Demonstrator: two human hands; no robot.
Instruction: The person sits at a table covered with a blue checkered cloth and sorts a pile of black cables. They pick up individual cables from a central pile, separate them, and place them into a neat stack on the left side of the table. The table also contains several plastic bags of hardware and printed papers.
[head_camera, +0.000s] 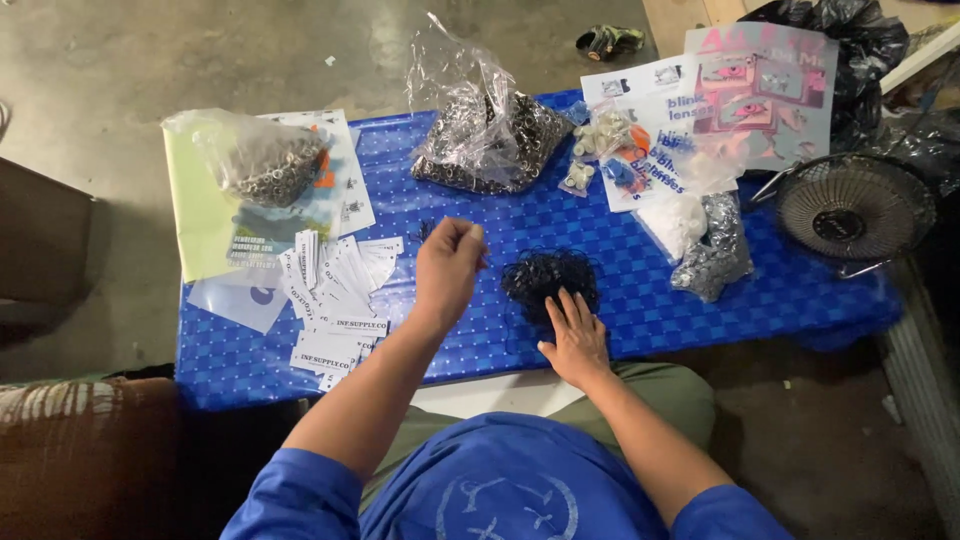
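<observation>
The left hand (447, 268) is raised a little above the blue table (640, 290), with the fingers curled together in a narrow pinch. If something small sits between the fingertips, I cannot tell; it is too small to see. The right hand (576, 337) lies flat with fingers spread, its fingertips touching the near edge of the black pile (548, 277), a heap of thin dark loops. This pile is just to the right of the left hand and directly beyond the right hand's fingers.

To the left of the left hand, white tags (335, 290) are scattered on the table, near the wrist. Farther from the left hand, beyond the tags, a clear bag of metal rings (268, 160) rests on paper sheets. Beyond both hands, at the far edge of the table, stands a bigger clear bag (485, 130) with dark rings. To the right of the right hand, well apart, lies a silver bag (715, 250), and past it a small fan (853, 208).
</observation>
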